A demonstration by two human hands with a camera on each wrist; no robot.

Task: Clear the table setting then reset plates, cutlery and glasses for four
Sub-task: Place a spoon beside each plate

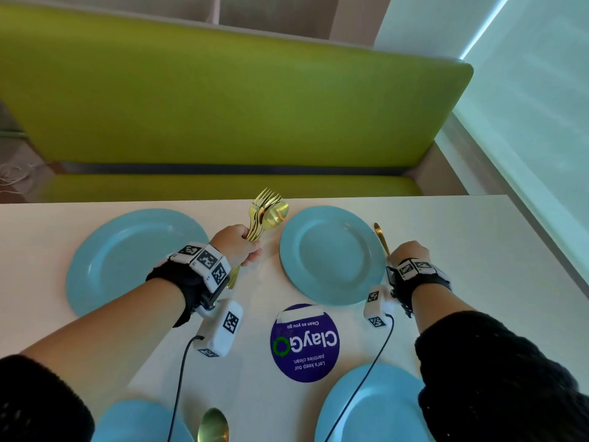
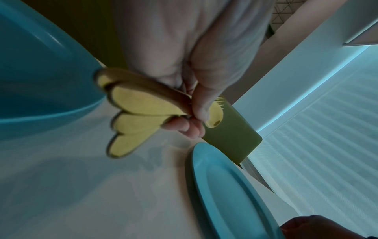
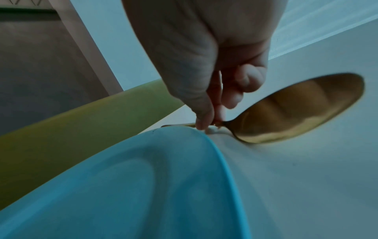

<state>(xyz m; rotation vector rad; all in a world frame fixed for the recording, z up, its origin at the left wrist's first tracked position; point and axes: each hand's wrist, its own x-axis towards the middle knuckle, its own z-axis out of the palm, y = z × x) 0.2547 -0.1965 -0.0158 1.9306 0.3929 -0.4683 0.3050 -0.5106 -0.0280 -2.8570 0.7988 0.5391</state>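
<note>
1. While the left hand [image 1: 237, 245] clenches a bundle of gold cutlery [image 1: 266, 212], the right hand [image 1: 409, 252] is down at the table [image 1: 478, 250], pinching the handle of a single gold spoon [image 1: 381, 237] just right of the far-right plate [image 1: 331, 255].
2. Key relation: that spoon lies directly under the right hand, long axis running away from the person, roughly parallel to the plate's right edge. The head view shows one end sticking out past the fingers; the right-wrist view shows the bowl [image 3: 302, 110] close to the camera, so I read the bowl end as the near one.
3. Right hand is clearly the nearer one. The left is well apart, between the two far plates, with the plate between it and the spoon.
4. Whether the spoon is touching the table or just off it, cannot tell; the right-wrist view puts it very close to the surface, beside the plate rim [image 3: 214, 145].
5. Bundle: forks and spoons, heads fanned up and away, flat rounded handle ends [image 2: 135, 106] splayed below the fist.
6. Materials: shiny gold metal, thin and slippery-looking; plates smooth matte blue, round with wide rims; table plain white and smooth.
7. Other settings: far-left plate [image 1: 137, 260], two near plates [image 1: 373, 406], another spoon [image 1: 213, 425] at the bottom edge; no glasses in view.
8. Round purple sticker [image 1: 304, 342] on the table centre; green bench [image 1: 223, 100] behind.
</note>
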